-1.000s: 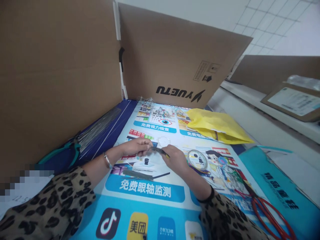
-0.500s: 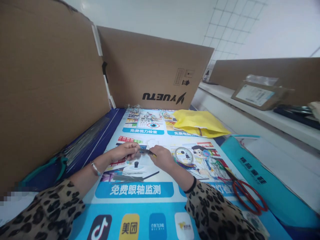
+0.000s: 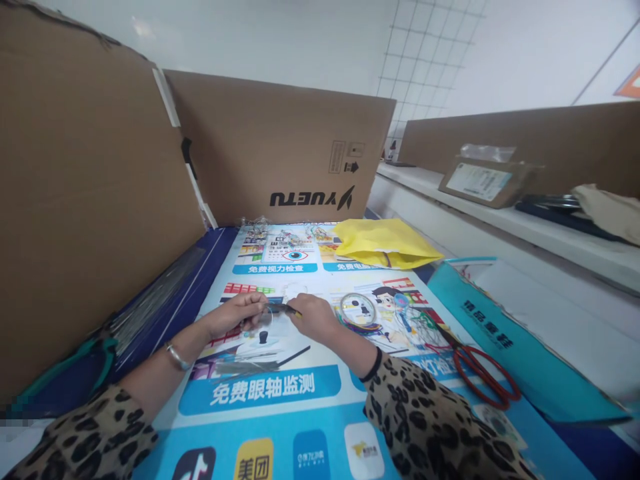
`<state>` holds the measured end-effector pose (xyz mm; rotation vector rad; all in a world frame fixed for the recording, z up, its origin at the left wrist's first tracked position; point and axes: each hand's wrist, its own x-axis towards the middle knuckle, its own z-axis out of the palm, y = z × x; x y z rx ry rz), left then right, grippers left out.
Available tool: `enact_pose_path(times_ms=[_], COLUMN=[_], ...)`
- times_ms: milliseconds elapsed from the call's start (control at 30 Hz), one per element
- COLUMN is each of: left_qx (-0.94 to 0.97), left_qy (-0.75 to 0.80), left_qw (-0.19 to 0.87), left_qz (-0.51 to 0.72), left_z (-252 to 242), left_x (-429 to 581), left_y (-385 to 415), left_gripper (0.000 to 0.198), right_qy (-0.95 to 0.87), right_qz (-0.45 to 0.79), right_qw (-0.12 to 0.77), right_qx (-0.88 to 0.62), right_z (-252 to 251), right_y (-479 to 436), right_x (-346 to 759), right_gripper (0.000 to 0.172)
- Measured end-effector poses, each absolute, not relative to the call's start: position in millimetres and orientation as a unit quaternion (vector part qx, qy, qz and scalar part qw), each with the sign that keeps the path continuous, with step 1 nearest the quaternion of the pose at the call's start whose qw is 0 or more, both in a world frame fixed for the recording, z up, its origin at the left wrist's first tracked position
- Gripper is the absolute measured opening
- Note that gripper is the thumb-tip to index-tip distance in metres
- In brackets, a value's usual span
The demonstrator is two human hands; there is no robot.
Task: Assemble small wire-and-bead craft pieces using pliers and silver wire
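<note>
My right hand [image 3: 315, 321] is closed around a small pair of pliers [image 3: 283, 309], its dark jaws pointing left and a bit of yellow handle showing. The fingers of my left hand [image 3: 239, 315] are pinched at the tip of those jaws. They hold a thin wire [image 3: 271, 318] that seems to curve in a loop; its exact shape is too fine to tell. Below my hands, a bundle of straight grey wires [image 3: 245, 367] lies on the printed mat [image 3: 320, 417]. Just right of my right hand sit a clear round spool [image 3: 359, 309] and coloured cords [image 3: 369, 328].
Red-handled scissors [image 3: 487, 379] lie at the right, beside a teal box [image 3: 505, 333]. A yellow pouch [image 3: 387, 241] rests farther back. On the left are long wires [image 3: 150, 303] and a teal-handled tool [image 3: 67, 377]. Cardboard panels [image 3: 280, 147] stand behind and left.
The whole view has shifted, so things appear slightly farther left. My hands stay together at the plier jaws, and a curved piece of wire now shows more clearly beneath them.
</note>
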<state>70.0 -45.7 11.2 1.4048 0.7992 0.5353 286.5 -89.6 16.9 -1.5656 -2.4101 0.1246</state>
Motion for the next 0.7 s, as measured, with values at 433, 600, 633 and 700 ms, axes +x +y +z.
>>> enact_pose_path(times_ms=[433, 600, 633, 700], left_qx=[0.632, 0.622, 0.621, 0.620], left_qy=[0.365, 0.387, 0.390, 0.393], left_qw=[0.636, 0.623, 0.622, 0.614], left_qz=[0.251, 0.273, 0.275, 0.291], left_z=[13.1, 18.2, 18.8, 19.1], left_x=[72.2, 76.4, 77.3, 78.6], left_y=[-48.6, -53.7, -54.1, -53.6], left_gripper=[0.027, 0.029, 0.030, 0.030], right_qy=[-0.827, -0.818, -0.815, -0.809], right_qz=[0.043, 0.041, 0.041, 0.045], right_qw=[0.144, 0.150, 0.152, 0.153], right_qx=[-0.542, -0.554, -0.558, -0.566], right_z=[18.0, 16.8, 16.6, 16.4], right_y=[-89.4, -87.7, -87.6, -87.8], right_x=[287.0, 286.2, 286.0, 285.6], right_gripper=[0.025, 0.023, 0.023, 0.022])
